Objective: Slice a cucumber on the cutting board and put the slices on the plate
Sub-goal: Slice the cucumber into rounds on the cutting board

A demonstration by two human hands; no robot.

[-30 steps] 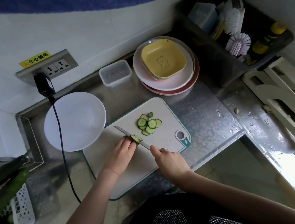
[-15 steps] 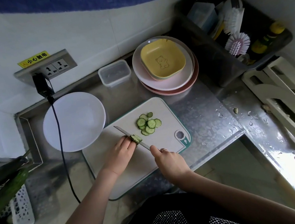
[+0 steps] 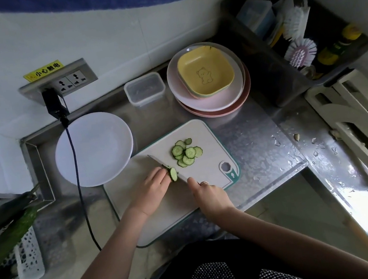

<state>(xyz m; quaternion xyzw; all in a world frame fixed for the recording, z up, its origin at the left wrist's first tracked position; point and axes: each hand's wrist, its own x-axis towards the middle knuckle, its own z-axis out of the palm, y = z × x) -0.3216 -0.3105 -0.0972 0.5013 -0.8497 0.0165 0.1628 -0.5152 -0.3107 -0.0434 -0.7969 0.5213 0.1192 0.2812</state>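
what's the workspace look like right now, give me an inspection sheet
surface: steel counter, water drops at its right.
job's things: cutting board carries cucumber slices; cucumber stub under the knife; white plate holds no slices.
clutter: clear container, stacked dishes, brushes.
grippers: left hand holds the stub; right hand grips the knife.
cables: black cable crosses the plate.
surroundings: wall socket, basket with cucumbers.

1. Home kitchen: stainless-steel desk (image 3: pixel 250 144) set in a wall corner.
2. Stacked plates and bowls (image 3: pixel 207 77) at 12 o'clock.
3. Rack of scrubbing brushes (image 3: pixel 298 35) at 2 o'clock.
4. Cutting board (image 3: pixel 207 159) with cucumber slices (image 3: pixel 186 152) at centre.
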